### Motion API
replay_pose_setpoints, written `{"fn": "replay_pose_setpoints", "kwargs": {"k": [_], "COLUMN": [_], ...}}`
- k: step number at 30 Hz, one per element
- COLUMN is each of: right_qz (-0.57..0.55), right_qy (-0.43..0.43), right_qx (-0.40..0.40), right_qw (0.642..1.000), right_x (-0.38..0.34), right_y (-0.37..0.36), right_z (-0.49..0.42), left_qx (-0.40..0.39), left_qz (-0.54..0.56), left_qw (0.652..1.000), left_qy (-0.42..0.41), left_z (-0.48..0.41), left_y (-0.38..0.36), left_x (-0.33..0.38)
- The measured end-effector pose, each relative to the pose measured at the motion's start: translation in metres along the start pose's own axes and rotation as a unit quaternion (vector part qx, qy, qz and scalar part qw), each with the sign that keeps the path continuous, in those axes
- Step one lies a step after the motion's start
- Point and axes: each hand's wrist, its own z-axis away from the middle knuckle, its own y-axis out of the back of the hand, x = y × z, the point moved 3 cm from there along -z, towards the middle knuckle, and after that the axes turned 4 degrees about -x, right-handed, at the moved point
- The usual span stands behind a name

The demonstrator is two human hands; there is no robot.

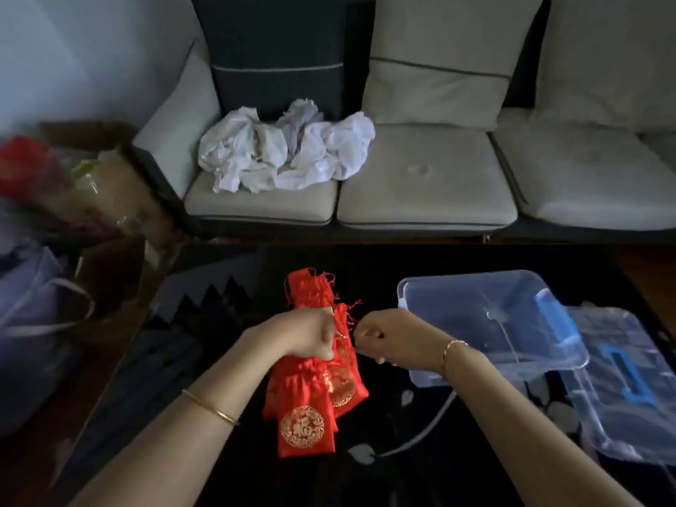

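Left grip (307, 336) clamped round a bundle of red pouches (301, 429), right grip (387, 340) just beside it pinching a red cord (351, 312); clear box (475, 309) to their right shows none inside, so gathering looks done and packing remains.

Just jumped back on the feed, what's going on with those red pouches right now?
A person grips a bundle of red pouches with gold emblems in the left hand, above a dark rug. The right hand pinches at the red drawstrings by the pouch tops. A clear plastic box sits to the right with a blue-handled lid beside it; no pouch shows inside.
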Motion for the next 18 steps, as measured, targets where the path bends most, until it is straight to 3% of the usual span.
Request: {"fn": "replay_pose_setpoints", "kwargs": {"k": [3, 7, 12, 14, 18], "right_qz": [0.008, 0.021, 0.014, -0.022, 0.008], "right_qy": [0.009, 0.043, 0.073, 0.073, 0.081], "right_qx": [-0.011, 0.018, 0.154, 0.206, 0.187], "right_qw": [1.000, 0.999, 0.985, 0.976, 0.979], "right_x": [0.038, 0.073, 0.103, 0.103, 0.085], "right_y": [-0.058, -0.117, -0.151, -0.157, -0.167], "right_z": [-0.033, -0.075, -0.097, -0.084, -0.054], "left_qx": [-0.016, 0.028, 0.181, 0.224, 0.251], "left_qz": [-0.084, -0.099, -0.171, -0.153, -0.122], "left_qw": [0.996, 0.991, 0.968, 0.963, 0.960], "left_qy": [0.030, 0.086, 0.024, 0.002, -0.034], "left_z": [-0.041, -0.065, -0.075, -0.068, -0.045], "left_y": [-0.044, -0.082, -0.108, -0.115, -0.127], "left_x": [-0.016, -0.039, -0.050, -0.048, -0.040]}}
